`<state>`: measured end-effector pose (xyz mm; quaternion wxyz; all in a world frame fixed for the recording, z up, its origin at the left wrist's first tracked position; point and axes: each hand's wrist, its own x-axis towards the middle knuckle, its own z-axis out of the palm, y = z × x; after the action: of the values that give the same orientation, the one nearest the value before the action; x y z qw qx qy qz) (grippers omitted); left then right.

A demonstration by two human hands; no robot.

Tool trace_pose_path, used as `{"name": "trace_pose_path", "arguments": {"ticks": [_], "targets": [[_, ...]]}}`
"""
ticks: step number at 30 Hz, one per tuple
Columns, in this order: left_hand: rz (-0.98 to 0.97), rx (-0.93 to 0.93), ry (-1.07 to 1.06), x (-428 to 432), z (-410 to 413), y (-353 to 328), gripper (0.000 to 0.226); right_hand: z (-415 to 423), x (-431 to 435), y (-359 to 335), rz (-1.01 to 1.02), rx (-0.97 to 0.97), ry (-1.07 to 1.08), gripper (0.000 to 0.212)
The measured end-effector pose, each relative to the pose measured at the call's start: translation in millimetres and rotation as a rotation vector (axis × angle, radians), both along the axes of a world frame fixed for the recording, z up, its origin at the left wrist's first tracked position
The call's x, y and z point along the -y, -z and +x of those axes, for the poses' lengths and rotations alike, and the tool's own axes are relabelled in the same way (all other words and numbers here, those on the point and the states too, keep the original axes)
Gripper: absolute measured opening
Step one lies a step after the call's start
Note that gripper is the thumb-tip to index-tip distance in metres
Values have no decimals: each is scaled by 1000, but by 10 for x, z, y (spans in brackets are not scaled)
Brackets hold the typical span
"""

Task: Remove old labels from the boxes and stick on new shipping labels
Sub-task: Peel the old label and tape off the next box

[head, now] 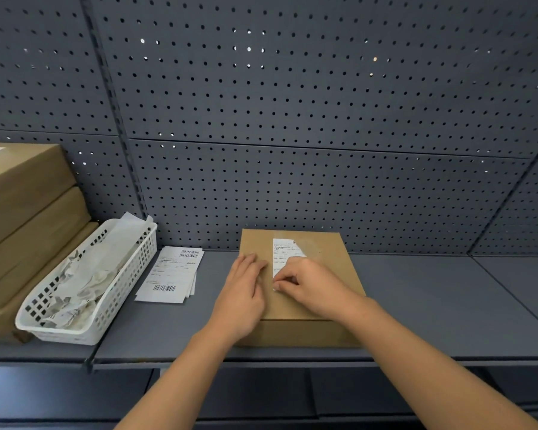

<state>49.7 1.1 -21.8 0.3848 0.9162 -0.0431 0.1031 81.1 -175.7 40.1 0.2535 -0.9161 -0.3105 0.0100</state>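
Observation:
A flat brown cardboard box (pixel 320 268) lies on the grey shelf in front of me. A white printed label (pixel 282 254) is stuck on its top, with its right part peeled off and pale residue left beside it. My right hand (pixel 308 285) pinches the label's near edge between curled fingers and thumb. My left hand (pixel 244 288) lies flat on the box's left side, fingers straight, pressing it down. A small stack of white shipping labels (pixel 171 274) with barcodes lies on the shelf to the left of the box.
A white slotted plastic basket (pixel 121 293) holding crumpled label scraps stands at the left. Behind it, stacked brown boxes (pixel 22 212) fill the far left. A grey pegboard wall (pixel 292 119) closes the back. The shelf's front edge (pixel 261 363) runs under my forearms.

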Motion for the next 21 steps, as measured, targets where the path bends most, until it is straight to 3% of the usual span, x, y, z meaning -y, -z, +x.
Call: {"name": "trace_pose_path", "arguments": {"ticks": [7,21], "targets": [[21,22,-5,0,9,29,43,6,-48,-25,-90,65,-1,15],[35,8,-13,5,12,37,44,-67,-86,27,-79,96,42,17]]}}
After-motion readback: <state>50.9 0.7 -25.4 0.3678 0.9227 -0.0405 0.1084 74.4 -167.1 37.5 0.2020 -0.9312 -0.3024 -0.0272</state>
